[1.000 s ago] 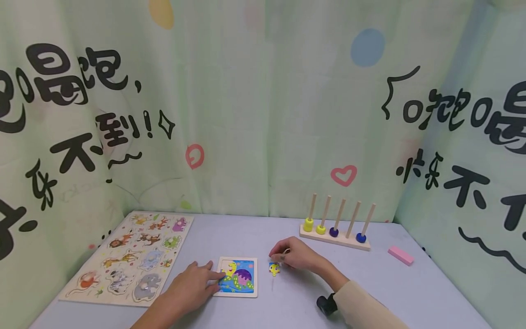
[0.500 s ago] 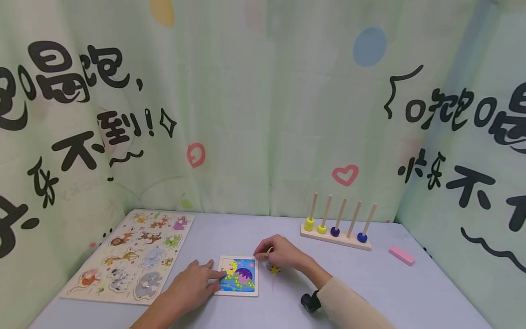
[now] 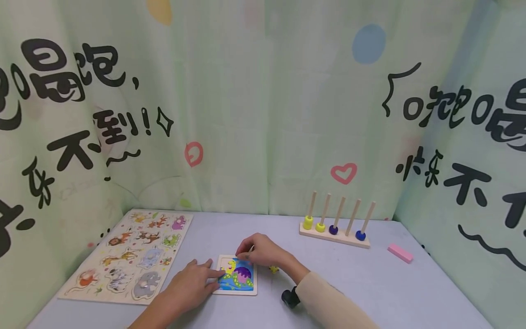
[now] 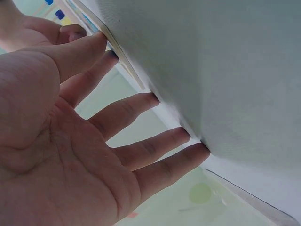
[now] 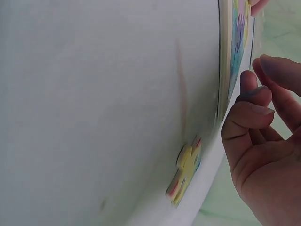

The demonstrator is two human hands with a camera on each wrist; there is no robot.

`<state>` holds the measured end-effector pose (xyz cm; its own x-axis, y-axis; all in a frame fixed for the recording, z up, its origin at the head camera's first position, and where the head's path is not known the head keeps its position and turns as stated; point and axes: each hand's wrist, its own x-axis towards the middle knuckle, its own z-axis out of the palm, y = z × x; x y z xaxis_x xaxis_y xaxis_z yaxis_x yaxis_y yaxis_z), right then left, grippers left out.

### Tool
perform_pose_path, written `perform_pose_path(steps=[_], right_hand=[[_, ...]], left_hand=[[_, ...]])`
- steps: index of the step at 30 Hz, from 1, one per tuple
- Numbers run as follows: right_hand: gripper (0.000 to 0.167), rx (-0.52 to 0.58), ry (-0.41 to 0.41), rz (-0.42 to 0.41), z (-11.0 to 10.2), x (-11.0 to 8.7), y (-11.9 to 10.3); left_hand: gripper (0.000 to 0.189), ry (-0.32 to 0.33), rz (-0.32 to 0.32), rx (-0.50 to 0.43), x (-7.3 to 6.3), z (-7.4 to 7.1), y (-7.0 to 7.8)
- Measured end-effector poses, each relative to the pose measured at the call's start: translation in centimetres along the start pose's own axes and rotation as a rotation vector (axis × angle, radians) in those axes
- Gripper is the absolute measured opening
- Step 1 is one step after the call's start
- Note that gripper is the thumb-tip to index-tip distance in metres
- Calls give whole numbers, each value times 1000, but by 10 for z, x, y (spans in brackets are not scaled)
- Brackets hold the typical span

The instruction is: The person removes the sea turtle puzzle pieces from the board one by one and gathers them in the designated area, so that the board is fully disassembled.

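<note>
In the head view, my left hand (image 3: 191,283) rests at the left edge of a small framed jigsaw puzzle (image 3: 244,274) with a yellow and purple snail-like picture. Its index finger touches the picture, and its spread fingers show in the left wrist view. My right hand (image 3: 263,251) is over the puzzle's upper right corner, with thumb and index fingertips close together. The right wrist view shows no piece between those fingertips (image 5: 263,60), though something thin could be hidden. A loose yellow puzzle piece (image 5: 186,169) lies on the table, partly covered by the right forearm in the head view.
A large wooden animal puzzle board (image 3: 127,256) lies to the left. At the back right stands a wooden peg stand (image 3: 334,235) with yellow and blue beads. A pink block (image 3: 400,253) is farther right. Printed curtains (image 3: 230,114) enclose the table.
My right hand has moved left, from above the loose yellow piece to the puzzle's upper right corner. The piece stays on the table. My left hand has kept its place.
</note>
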<state>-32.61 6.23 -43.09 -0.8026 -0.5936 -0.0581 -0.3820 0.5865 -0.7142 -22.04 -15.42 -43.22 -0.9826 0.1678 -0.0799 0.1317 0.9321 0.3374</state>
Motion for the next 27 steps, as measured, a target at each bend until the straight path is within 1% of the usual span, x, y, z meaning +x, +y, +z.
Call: perform_pose_path(steps=[10, 17, 22, 27], right_hand=[[8, -51, -6, 12, 8, 10, -4], [8, -60, -16, 8, 8, 11, -10], [8, -72, -22, 1, 8, 11, -11], [7, -83, -25, 2, 8, 11, -12]], left_hand=[[30, -6, -1, 9, 1, 0, 1], [30, 0, 6, 5, 1, 0, 0], [29, 13, 16, 6, 0, 0, -1], [30, 12, 16, 6, 0, 0, 0]])
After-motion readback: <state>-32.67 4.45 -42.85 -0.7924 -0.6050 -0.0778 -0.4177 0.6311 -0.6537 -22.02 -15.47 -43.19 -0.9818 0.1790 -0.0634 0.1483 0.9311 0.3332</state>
